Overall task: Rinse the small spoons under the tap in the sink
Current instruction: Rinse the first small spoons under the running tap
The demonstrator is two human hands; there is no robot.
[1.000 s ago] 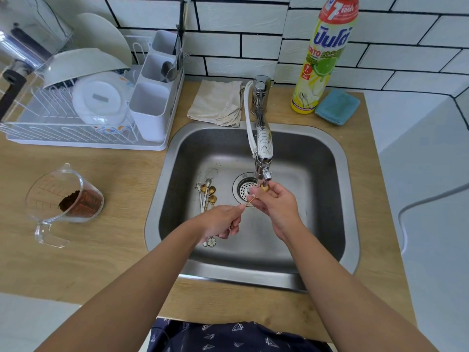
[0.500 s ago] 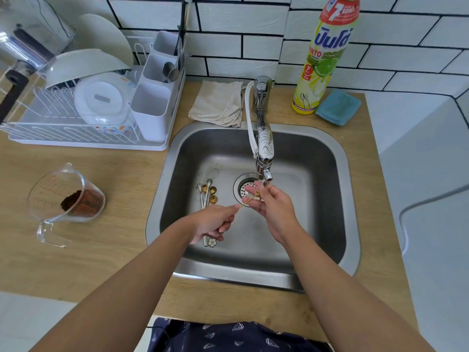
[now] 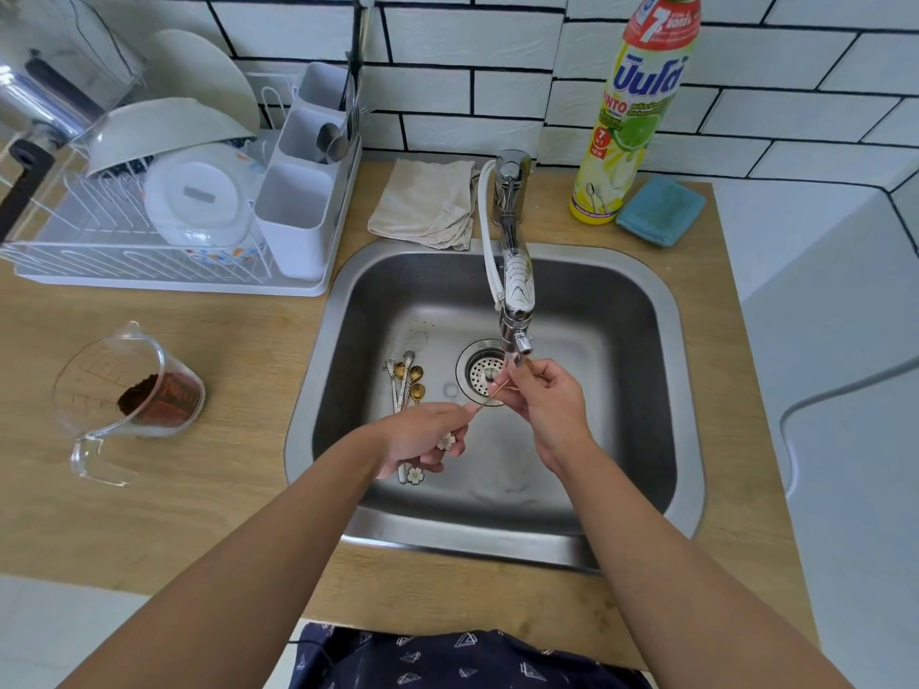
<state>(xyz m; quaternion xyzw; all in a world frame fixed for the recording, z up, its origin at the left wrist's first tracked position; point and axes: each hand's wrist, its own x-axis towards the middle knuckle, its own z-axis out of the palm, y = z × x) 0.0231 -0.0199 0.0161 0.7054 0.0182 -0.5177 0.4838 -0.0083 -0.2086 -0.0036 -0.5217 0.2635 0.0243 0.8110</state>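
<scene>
We see a wooden countertop (image 3: pixel 238 489) with a stainless steel sink (image 3: pixel 686 390) set in it, white tiled wall behind. A white dish rack (image 3: pixel 149 271) stands at the back left of the counter, holding bowls and plates, with a cutlery caddy (image 3: pixel 298 211) at its right end. The chrome tap (image 3: pixel 514 290) reaches out over the basin, spout above the drain strainer (image 3: pixel 480 372). A dish soap bottle (image 3: pixel 631 116) stands right of the tap base, a blue sponge (image 3: pixel 659 211) just beside it; a beige cloth (image 3: pixel 427 203) lies left of the tap base. A clear measuring jug (image 3: pixel 129 385) with brown grounds sits on the counter left of the sink.

Both of our hands are over the basin. Our left hand (image 3: pixel 422 435) pinches the handle end of a thin gold spoon (image 3: pixel 490 401), a flower-shaped end showing under its fingers. Our right hand (image 3: pixel 547 400) has fingers curled round the spoon's other end right below the spout. We can't tell if water is running. The other small spoons (image 3: pixel 408 385) lie bunched on the sink floor, left of the strainer, one flower tip poking out below our left hand.
</scene>
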